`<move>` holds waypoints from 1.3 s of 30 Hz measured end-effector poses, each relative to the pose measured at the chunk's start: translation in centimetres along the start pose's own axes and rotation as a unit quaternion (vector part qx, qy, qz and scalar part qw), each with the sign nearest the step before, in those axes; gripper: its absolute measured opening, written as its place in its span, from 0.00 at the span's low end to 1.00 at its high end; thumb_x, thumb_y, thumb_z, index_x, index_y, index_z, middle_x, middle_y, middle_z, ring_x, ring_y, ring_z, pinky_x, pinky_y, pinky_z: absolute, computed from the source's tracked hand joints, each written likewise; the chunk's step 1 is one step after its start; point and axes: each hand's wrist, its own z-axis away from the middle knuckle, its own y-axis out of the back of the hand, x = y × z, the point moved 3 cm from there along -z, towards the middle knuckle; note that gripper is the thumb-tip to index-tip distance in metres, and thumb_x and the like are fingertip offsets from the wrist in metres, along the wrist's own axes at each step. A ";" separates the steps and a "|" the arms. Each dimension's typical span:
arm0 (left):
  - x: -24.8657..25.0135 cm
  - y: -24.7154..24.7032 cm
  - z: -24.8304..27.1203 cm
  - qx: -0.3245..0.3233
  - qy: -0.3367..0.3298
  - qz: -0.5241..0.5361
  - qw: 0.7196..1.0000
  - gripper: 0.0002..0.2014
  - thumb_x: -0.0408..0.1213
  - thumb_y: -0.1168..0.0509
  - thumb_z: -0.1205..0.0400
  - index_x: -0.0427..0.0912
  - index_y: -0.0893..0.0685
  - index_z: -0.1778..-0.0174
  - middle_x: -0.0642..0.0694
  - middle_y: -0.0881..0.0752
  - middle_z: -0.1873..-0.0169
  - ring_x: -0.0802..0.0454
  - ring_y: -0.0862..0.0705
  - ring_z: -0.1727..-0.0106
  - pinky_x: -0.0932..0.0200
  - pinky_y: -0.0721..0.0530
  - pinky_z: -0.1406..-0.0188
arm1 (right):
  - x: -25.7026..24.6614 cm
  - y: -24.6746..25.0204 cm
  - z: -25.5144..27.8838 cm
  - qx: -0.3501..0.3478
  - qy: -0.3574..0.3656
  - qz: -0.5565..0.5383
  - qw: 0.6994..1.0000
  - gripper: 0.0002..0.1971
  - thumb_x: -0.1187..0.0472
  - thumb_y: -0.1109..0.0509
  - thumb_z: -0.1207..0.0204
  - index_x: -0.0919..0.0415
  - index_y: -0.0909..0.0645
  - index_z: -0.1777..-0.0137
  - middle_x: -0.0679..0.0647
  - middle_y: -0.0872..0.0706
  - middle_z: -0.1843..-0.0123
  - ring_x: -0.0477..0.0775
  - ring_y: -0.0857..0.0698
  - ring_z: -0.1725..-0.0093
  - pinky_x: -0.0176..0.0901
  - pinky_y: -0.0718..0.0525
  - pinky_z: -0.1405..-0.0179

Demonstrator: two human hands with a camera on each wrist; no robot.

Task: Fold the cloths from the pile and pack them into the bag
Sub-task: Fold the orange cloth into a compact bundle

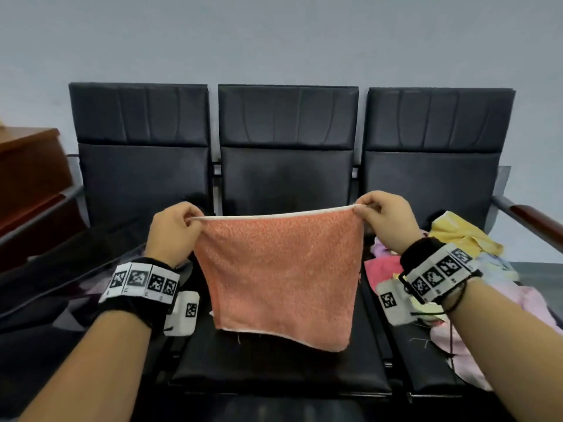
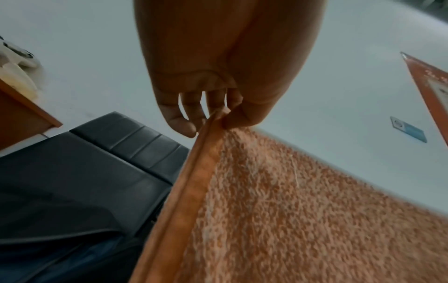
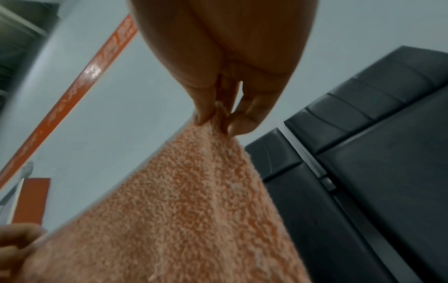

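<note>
An orange terry cloth [image 1: 278, 275] hangs spread out above the middle seat of a black bench. My left hand [image 1: 190, 220] pinches its upper left corner and my right hand [image 1: 359, 209] pinches its upper right corner, so the top edge runs taut between them. The left wrist view shows thumb and fingers closed on the hemmed corner of the cloth [image 2: 278, 210]. In the right wrist view, the other corner of the cloth [image 3: 194, 201] is pinched the same way. A pile of cloths [image 1: 457, 269] in yellow, pink and pale colours lies on the right seat. A dark bag [image 1: 61, 287] sits on the left seat.
The three-seat black bench [image 1: 288, 123] stands against a pale wall. A brown wooden cabinet [image 1: 27, 166] is at the far left. A wooden armrest [image 1: 536, 220] borders the bench at the right.
</note>
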 end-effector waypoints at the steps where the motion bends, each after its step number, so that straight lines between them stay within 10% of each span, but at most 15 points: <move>1: 0.3 0.2 -0.6 0.025 -0.015 0.015 0.999 0.08 0.27 0.35 0.24 0.42 0.12 0.58 0.49 0.12 0.62 0.46 0.15 0.55 0.51 0.17 0.51 | -0.2 0.3 -0.7 0.020 0.013 -0.007 1.000 0.05 0.63 0.27 0.22 0.54 0.14 0.59 0.45 0.13 0.62 0.45 0.14 0.60 0.39 0.17 0.55; 5: 1.2 1.6 -2.2 0.094 -0.072 0.055 0.991 0.11 0.24 0.37 0.23 0.44 0.14 0.57 0.49 0.13 0.58 0.52 0.17 0.55 0.56 0.20 0.51 | -1.6 1.7 -1.7 0.089 0.062 -0.058 0.992 0.05 0.63 0.27 0.22 0.51 0.14 0.56 0.42 0.12 0.58 0.34 0.17 0.58 0.20 0.25 0.56; 10: 0.3 1.5 -0.4 0.081 -0.112 0.059 0.989 0.12 0.23 0.38 0.23 0.43 0.13 0.55 0.53 0.13 0.58 0.51 0.15 0.56 0.54 0.18 0.51 | -0.5 1.0 1.4 0.078 0.050 -0.110 0.990 0.05 0.65 0.27 0.21 0.56 0.11 0.52 0.46 0.09 0.54 0.40 0.13 0.52 0.28 0.19 0.48; 16: -4.1 -1.8 4.3 -0.135 -0.035 0.006 0.990 0.14 0.20 0.32 0.27 0.45 0.12 0.64 0.48 0.11 0.65 0.48 0.14 0.59 0.58 0.20 0.57 | 4.6 -2.6 7.0 -0.093 0.000 -0.119 0.988 0.09 0.70 0.28 0.22 0.55 0.13 0.56 0.42 0.09 0.59 0.36 0.14 0.58 0.27 0.20 0.55; 23: -7.9 -5.1 9.7 -0.418 0.066 -0.003 0.906 0.14 0.18 0.32 0.28 0.43 0.11 0.68 0.47 0.11 0.72 0.57 0.17 0.70 0.69 0.21 0.67 | 9.6 -5.7 11.8 -0.280 -0.068 -0.107 0.952 0.09 0.70 0.27 0.22 0.56 0.14 0.60 0.50 0.12 0.64 0.44 0.16 0.64 0.39 0.18 0.58; 29: -9.7 -6.3 10.1 -0.441 0.101 0.050 0.890 0.12 0.16 0.35 0.28 0.36 0.11 0.61 0.33 0.12 0.70 0.44 0.18 0.69 0.50 0.20 0.63 | 11.5 -6.4 12.4 -0.282 -0.121 -0.161 0.938 0.04 0.67 0.27 0.21 0.61 0.13 0.57 0.50 0.11 0.65 0.48 0.15 0.64 0.43 0.17 0.61; 36: -11.4 -9.9 9.4 -0.322 0.126 0.067 0.936 0.12 0.21 0.31 0.26 0.44 0.11 0.64 0.50 0.13 0.72 0.64 0.19 0.73 0.62 0.20 0.66 | 14.3 -9.7 12.1 -0.172 -0.176 -0.139 0.959 0.05 0.66 0.26 0.22 0.60 0.12 0.58 0.52 0.11 0.67 0.46 0.16 0.68 0.48 0.17 0.63; 39: -12.6 -11.8 9.1 -0.264 0.144 0.072 0.951 0.13 0.23 0.34 0.26 0.47 0.12 0.64 0.50 0.12 0.69 0.57 0.17 0.67 0.57 0.19 0.62 | 15.6 -10.9 11.4 -0.131 -0.187 -0.104 0.968 0.04 0.65 0.25 0.23 0.58 0.12 0.59 0.51 0.10 0.64 0.46 0.15 0.66 0.47 0.15 0.61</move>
